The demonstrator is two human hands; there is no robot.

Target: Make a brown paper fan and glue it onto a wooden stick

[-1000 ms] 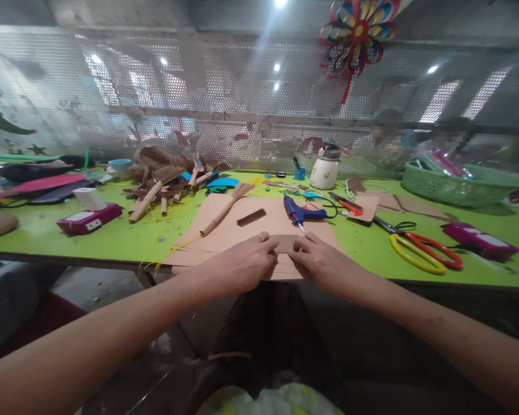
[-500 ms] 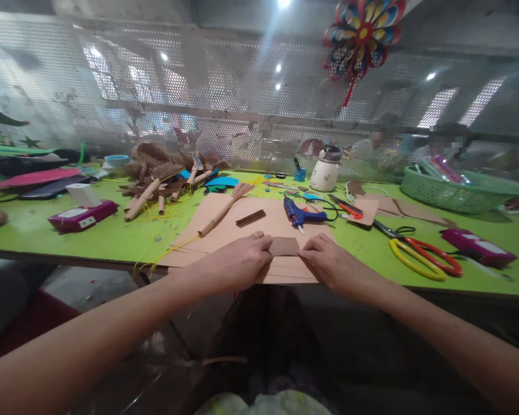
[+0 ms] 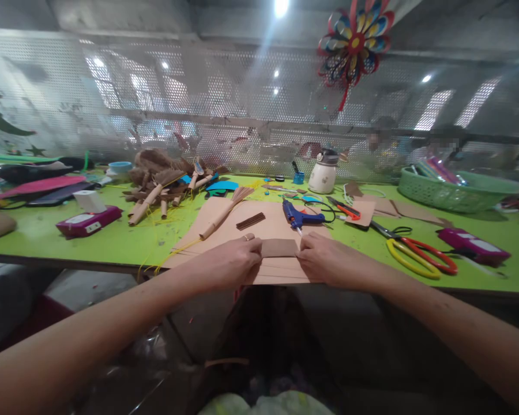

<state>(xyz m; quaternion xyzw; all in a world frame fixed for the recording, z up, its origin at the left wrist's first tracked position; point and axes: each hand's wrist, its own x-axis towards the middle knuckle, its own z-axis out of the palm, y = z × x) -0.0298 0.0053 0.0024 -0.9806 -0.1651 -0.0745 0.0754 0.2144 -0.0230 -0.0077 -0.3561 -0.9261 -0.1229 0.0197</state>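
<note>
Right now a small brown piece (image 3: 279, 248) of card is held at its 2 short ends, over the near edge of the brown sheets (image 3: 268, 226) that are laid on the green surface (image 3: 112, 239). Whether it rests on the sheets or is lifted a little cannot be told. The left hand (image 3: 231, 264) is pinched shut on the left end and the right hand (image 3: 328, 260) is pinched shut on the right end, so the 2 hands are apart with the piece stretched flat between them.

It looks as if the piece is being lined up or pulled flat. For this to be done well, both ends should be pinched with the same soft force, so that the thin card is not bent or torn. The piece should be held level, with its long edge in line with the sheets under it. Fingertips are best placed at the very ends, so that the middle can be seen.

The blue glue gun (image 3: 298, 214) is lying just behind the hands with its tip pointed toward them. The tip may be hot, so knuckles should be held away from it. The little broom (image 3: 225, 210) is lying farther back on the sheets and need not be touched. The big scissors (image 3: 419, 253) are well off to the right
</note>
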